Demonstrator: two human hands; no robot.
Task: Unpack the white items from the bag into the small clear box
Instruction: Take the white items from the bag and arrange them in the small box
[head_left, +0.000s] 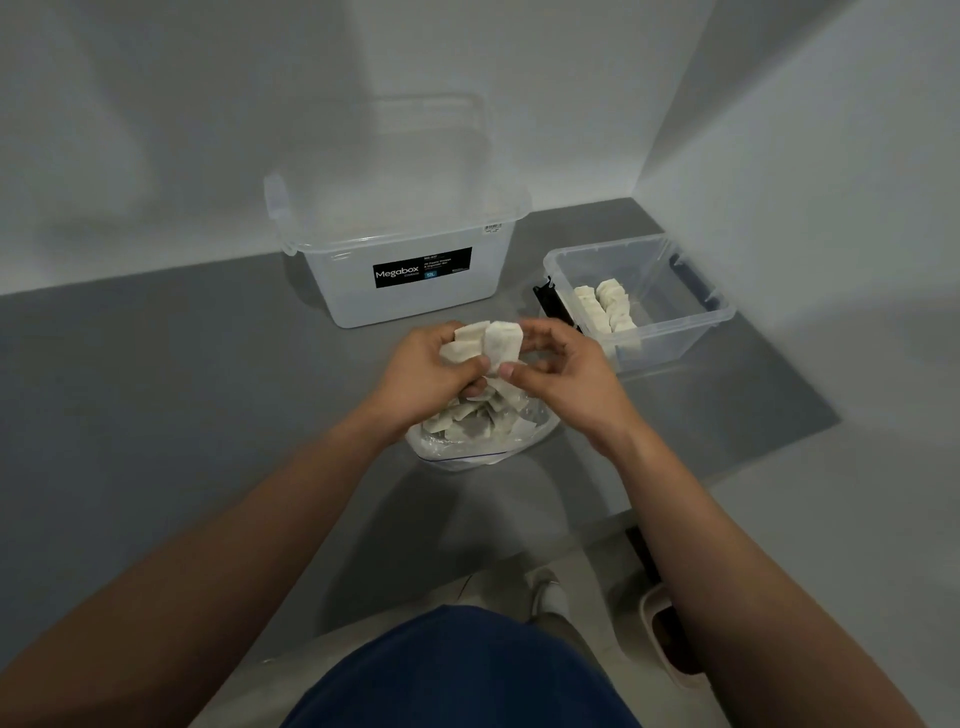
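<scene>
A clear plastic bag (467, 452) lies on the grey counter, holding several white packets (470, 421). Above it, my left hand (426, 374) grips a bunch of white packets (488, 338). My right hand (561, 374) pinches the right side of that same bunch with thumb and fingers. The small clear box (675, 332) stands to the right, near the wall, with several white packets (605, 306) stacked in rows at its left end.
A larger translucent box labelled Megabox (415, 270) stands behind the bag, its lid leaning against the back wall. A black clip (550, 301) hangs on the small box's left side. The counter's front edge runs below the bag.
</scene>
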